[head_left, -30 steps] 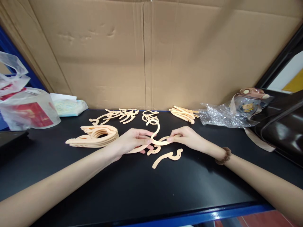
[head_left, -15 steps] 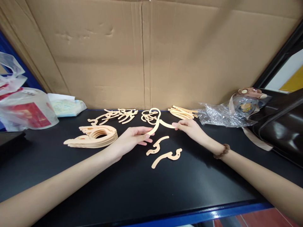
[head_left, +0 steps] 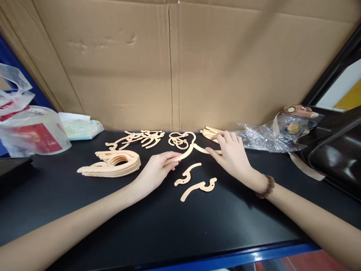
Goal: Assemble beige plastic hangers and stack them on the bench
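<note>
Black tabletop, tall cardboard sheet behind it, and on your far left there's a see-through plastic bag with something red showing through. Next along is a pale packet by the cardboard, then a neat stack of beige hanger bodies lying flat, with a loose pile of hooked pieces just behind it. Your left hand has its grip pinching the left arm of a beige hanger, which is right in the middle, between your two hands. Its hook curls up in front of a small tangle of curved pieces, and I can't tell if they touch. Nearer you are two loose parts, an upper hooked piece and a lower hooked piece to its right, close together but apart. Then there's a bundle of thin strips, with your right hand over it: thumb against the hanger's right arm, fingers arched out. Can't tell if that grip is really pinching or if you're touching the strips. Further right you've got crinkly clear plastic, a fuzzy brown bracelet on your wrist, and a shiny black bag at the edge.
</note>
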Demonstrator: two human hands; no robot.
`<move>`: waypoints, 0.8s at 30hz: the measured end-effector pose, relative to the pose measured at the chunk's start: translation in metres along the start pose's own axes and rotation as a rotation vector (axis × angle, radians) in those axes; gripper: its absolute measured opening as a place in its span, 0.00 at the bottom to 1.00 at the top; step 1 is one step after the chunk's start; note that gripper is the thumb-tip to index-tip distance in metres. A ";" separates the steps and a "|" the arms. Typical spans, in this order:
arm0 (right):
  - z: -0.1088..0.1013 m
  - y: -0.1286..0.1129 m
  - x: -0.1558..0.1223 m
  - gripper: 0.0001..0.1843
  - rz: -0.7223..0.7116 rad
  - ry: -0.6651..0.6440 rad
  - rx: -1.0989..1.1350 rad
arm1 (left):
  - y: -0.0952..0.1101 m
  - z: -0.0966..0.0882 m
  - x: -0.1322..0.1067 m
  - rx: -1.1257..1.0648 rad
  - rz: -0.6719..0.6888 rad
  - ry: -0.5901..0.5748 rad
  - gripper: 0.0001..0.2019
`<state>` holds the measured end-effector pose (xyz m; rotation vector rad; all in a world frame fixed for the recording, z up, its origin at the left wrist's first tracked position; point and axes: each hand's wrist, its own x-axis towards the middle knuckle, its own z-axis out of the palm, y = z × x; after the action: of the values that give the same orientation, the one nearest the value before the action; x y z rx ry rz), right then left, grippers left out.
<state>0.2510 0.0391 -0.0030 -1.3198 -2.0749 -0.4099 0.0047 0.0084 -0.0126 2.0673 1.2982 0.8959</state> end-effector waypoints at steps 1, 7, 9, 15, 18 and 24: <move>-0.002 -0.005 -0.001 0.15 -0.098 0.063 -0.035 | 0.003 0.002 0.000 0.013 0.024 0.004 0.15; -0.004 -0.029 -0.008 0.22 -0.511 -0.110 0.168 | 0.024 0.014 -0.003 -0.109 0.116 -0.057 0.10; -0.002 -0.028 -0.008 0.19 -0.507 -0.188 0.235 | 0.025 0.015 -0.004 -0.160 0.125 -0.038 0.08; 0.001 0.000 0.000 0.14 -0.330 -0.186 0.271 | 0.011 -0.001 -0.004 0.101 -0.027 0.035 0.24; 0.005 0.013 0.004 0.09 -0.207 -0.200 0.340 | 0.011 -0.013 -0.005 0.208 -0.095 -0.193 0.24; 0.011 0.014 0.003 0.05 -0.183 -0.298 0.354 | 0.019 -0.014 -0.006 0.218 -0.024 -0.346 0.11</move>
<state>0.2589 0.0533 -0.0101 -1.0314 -2.3875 0.0869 0.0024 -0.0034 0.0085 2.2422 1.2700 0.3735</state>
